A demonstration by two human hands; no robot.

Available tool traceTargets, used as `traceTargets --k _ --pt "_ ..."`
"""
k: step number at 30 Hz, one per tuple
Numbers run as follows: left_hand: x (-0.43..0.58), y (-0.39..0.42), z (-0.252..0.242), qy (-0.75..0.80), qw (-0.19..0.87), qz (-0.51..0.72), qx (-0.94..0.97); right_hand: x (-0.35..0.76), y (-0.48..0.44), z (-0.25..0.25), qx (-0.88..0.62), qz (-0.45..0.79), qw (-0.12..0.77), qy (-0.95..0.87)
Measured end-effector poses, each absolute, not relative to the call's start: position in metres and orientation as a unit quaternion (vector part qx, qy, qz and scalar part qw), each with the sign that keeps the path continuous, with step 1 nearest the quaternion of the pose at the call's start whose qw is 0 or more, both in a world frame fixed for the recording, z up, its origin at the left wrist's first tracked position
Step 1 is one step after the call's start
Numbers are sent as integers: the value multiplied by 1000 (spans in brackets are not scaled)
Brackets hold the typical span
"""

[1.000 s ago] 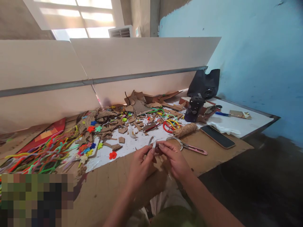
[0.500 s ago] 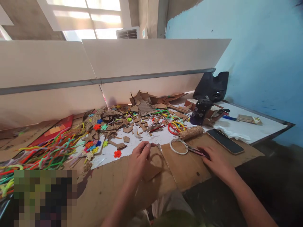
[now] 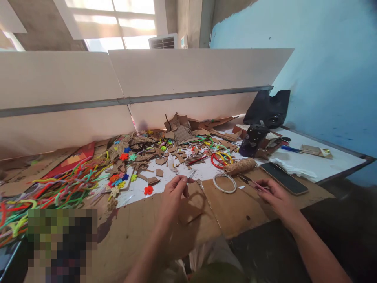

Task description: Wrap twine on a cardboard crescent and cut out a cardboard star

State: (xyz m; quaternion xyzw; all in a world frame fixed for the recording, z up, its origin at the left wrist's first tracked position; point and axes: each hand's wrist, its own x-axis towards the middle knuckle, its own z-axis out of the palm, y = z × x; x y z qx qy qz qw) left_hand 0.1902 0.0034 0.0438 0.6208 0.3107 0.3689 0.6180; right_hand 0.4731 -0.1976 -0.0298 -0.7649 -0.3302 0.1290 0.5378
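Pale strip (image 3: 192, 174): short, pinched at the left hand's fingertips, over the far edge of the cardboard sheet (image 3: 141, 232); its long axis slants up and to the right.
Pink-handled tool (image 3: 253, 183): well apart from the strip, to its right; its long axis runs from the right hand leftward and away, the dark tip toward the twine roll (image 3: 240, 166).
White ring (image 3: 226, 192): flat on the cardboard near its far edge, between the hands, touched by neither.
Left hand (image 3: 175, 192): thumb and forefinger closed on the strip, other fingers curled.
Right hand (image 3: 272, 192): nearly closed, thumb and fingers around the tool's handle; whether the tool's tips are parted, I cannot tell.
White scrap (image 3: 241, 187): on the cardboard, between ring and right hand.
Phone (image 3: 283, 178): just beyond the right hand, toward the cardboard's right corner.
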Motion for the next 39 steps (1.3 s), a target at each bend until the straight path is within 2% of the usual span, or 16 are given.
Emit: traceTargets --k 4,6,9,15,26,32,39 --pt "193 -1 46 303 631 358 618 439 -176 -4 -615 230 708 -261" --pt "193 -2 47 302 639 353 614 421 -163 6 -540 282 752 -250" --pt "192 -2 46 305 633 351 619 395 -145 14 -492 372 739 -273" --pt "189 -2 45 297 639 351 617 365 -122 25 -534 386 671 -341" --pt "190 -7 49 301 654 352 599 357 -111 33 -620 204 550 -521" --pt "190 -13 55 319 628 330 628 351 -106 40 -618 180 562 -519" --pt "189 -9 54 318 606 326 652 345 -99 44 -575 252 631 -455"
